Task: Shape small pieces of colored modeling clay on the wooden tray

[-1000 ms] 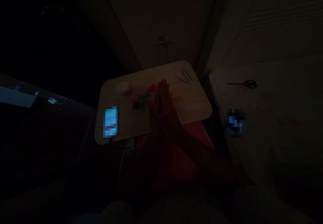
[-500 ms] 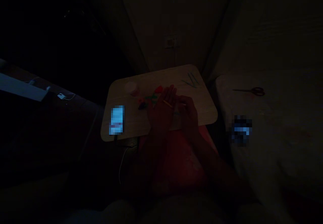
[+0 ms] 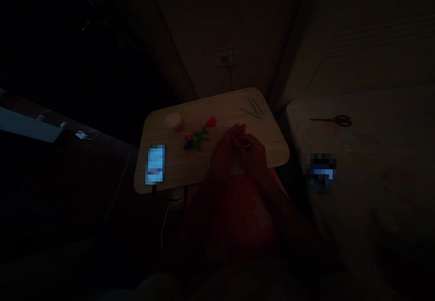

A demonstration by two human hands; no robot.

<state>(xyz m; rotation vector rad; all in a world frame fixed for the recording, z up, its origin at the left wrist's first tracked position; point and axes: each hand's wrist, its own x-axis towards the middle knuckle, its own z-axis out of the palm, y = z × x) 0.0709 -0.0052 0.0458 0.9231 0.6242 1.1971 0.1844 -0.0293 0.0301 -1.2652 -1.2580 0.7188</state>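
Note:
Over the front right of the small wooden table, my left hand is cupped, palm turned up. My right hand meets it, fingers curled and pinched at the left fingers. A small pale spot shows by the right fingertips; darkness and the fingers hide what the hands hold. Left of them lie green leaf-like clay pieces, a red clay piece, a pinkish-red piece and a dark purple piece.
A lit phone lies at the table's left, with a pale-lidded tub behind it. Several thin bluish sticks rest at the back right. Scissors and a blurred-out device are on the pale surface to the right. The room is very dark.
My palms were pressed together, then parted, showing a thin yellow strip on my left palm. Now my right fingers have come onto the left hand, and the strip is out of sight.

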